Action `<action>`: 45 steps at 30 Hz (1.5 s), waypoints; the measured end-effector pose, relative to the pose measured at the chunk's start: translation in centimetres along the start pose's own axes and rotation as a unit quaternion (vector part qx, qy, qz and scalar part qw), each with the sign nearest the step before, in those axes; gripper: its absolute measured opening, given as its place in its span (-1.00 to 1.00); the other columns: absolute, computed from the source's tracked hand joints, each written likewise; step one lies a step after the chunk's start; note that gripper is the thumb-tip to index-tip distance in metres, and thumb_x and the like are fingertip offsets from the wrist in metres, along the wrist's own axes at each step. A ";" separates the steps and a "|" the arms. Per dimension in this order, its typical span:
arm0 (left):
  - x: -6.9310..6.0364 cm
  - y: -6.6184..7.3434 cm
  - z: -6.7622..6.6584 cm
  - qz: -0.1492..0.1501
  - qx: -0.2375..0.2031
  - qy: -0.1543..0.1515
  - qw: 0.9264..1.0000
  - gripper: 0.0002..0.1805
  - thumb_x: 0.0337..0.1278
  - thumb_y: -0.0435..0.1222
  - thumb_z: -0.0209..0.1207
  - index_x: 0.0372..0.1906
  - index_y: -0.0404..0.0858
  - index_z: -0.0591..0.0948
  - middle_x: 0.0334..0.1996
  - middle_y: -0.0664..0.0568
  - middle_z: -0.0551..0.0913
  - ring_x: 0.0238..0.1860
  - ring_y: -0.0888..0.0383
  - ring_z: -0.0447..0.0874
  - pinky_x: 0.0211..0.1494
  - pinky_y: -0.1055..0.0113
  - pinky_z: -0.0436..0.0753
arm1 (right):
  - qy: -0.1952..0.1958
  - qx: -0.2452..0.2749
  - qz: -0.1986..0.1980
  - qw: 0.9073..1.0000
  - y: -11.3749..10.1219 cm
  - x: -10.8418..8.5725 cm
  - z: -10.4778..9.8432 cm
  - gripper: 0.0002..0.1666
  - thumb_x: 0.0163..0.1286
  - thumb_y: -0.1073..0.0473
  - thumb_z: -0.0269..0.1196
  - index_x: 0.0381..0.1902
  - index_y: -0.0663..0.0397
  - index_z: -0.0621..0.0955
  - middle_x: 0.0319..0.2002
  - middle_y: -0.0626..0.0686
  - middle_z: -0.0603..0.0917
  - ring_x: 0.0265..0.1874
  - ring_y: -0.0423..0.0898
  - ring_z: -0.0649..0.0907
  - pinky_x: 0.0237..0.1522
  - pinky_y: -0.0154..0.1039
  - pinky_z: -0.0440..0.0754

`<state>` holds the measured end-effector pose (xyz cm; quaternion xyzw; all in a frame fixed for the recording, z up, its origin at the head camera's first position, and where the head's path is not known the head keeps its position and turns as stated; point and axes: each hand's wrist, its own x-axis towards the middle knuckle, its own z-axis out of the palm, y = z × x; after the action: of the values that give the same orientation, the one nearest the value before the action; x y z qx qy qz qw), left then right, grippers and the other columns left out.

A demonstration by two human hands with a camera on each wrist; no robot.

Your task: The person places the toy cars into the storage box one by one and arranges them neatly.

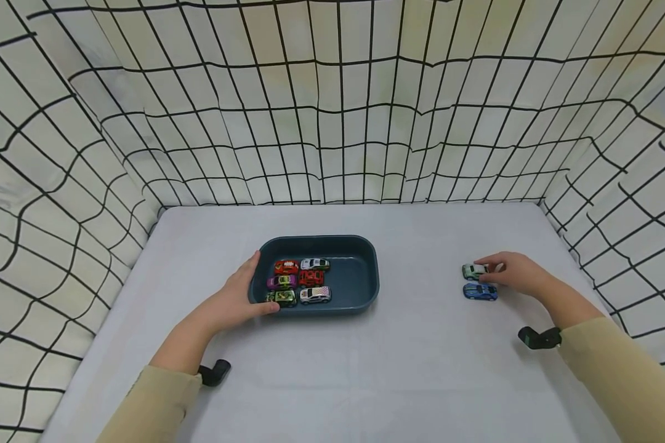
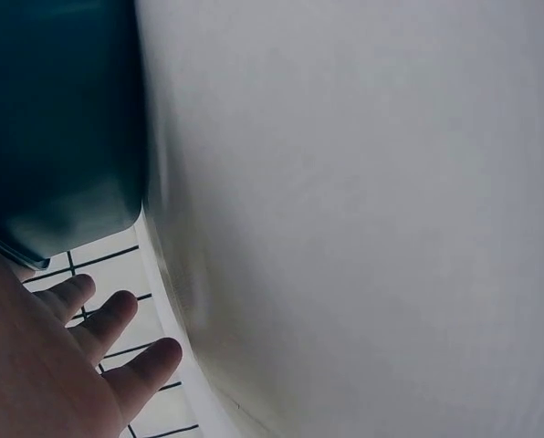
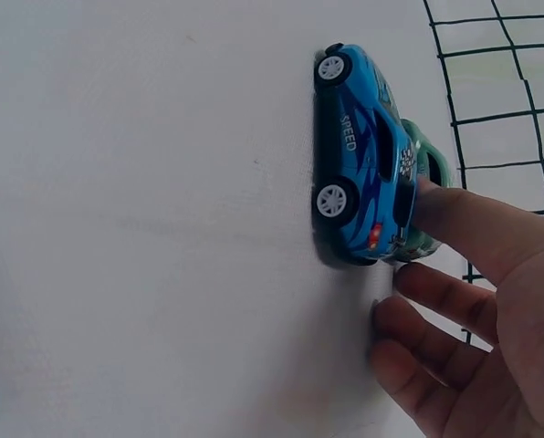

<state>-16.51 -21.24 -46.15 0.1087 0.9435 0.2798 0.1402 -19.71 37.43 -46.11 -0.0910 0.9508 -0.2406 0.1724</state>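
Note:
A dark teal tray point(image 1: 354, 304) holds several small toy cars in its left half, among them a purple one point(image 1: 282, 282), a camouflage-green one point(image 1: 281, 298) and a white one point(image 1: 315, 295). My left hand point(image 1: 235, 298) rests at the tray's left end, thumb on the near rim, other fingers along the left side. Those fingers look straight in the left wrist view. On the right, my right hand point(image 1: 512, 271) pinches a pale green toy car point(image 1: 473, 271) between thumb and forefinger. A blue toy car point(image 3: 359, 164) stands beside it, partly covering it in the right wrist view.
A white cloth point(image 1: 421, 357) covers the table. White walls with a black grid point(image 1: 354, 129) rise at the back and both sides. Bare cloth lies between the tray and the two cars on the right.

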 end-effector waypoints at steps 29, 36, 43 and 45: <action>-0.1 0.1 -0.2 0.007 0.003 -0.005 1.000 0.38 -0.02 0.21 0.37 0.59 -0.22 -0.32 0.57 -0.30 -0.17 0.53 -0.33 -0.20 0.43 -0.34 0.03 | 0.025 -0.001 0.015 1.000 0.4 0.4 0.4 -0.38 0.35 0.01 0.33 0.27 0.23 0.54 -0.05 0.19 0.60 -0.14 0.07 0.60 -0.25 -0.14 0.61; -0.1 0.1 -0.2 0.003 0.000 -0.006 1.000 0.38 -0.01 0.21 0.37 0.59 -0.20 -0.33 0.57 -0.30 -0.18 0.53 -0.32 -0.20 0.44 -0.33 0.03 | 0.016 0.005 0.024 1.000 0.2 0.5 0.3 -0.35 0.36 0.00 0.32 0.29 0.25 0.51 0.00 0.23 0.59 -0.17 0.04 0.60 -0.27 -0.15 0.60; -0.1 0.3 -0.2 0.008 -0.005 -0.004 1.000 0.37 -0.01 0.19 0.37 0.59 -0.21 -0.33 0.57 -0.29 -0.17 0.53 -0.32 -0.20 0.44 -0.33 0.03 | 0.020 0.017 0.037 0.999 0.3 0.5 0.1 -0.34 0.37 -0.02 0.30 0.31 0.23 0.50 0.14 0.35 0.54 -0.18 0.04 0.64 -0.23 -0.10 0.64; -0.1 0.3 -0.2 0.008 -0.006 -0.004 1.000 0.37 -0.01 0.19 0.38 0.59 -0.22 -0.32 0.57 -0.29 -0.17 0.53 -0.32 -0.20 0.44 -0.33 0.02 | 0.023 0.020 0.039 0.999 0.4 0.5 0.1 -0.35 0.38 -0.02 0.29 0.32 0.20 0.50 0.18 0.36 0.52 -0.16 0.05 0.65 -0.21 -0.09 0.65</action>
<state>-16.41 -21.16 -45.83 0.1168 0.9404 0.2861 0.1422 -20.21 37.64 -46.52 -0.0450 0.9523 -0.2548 0.1615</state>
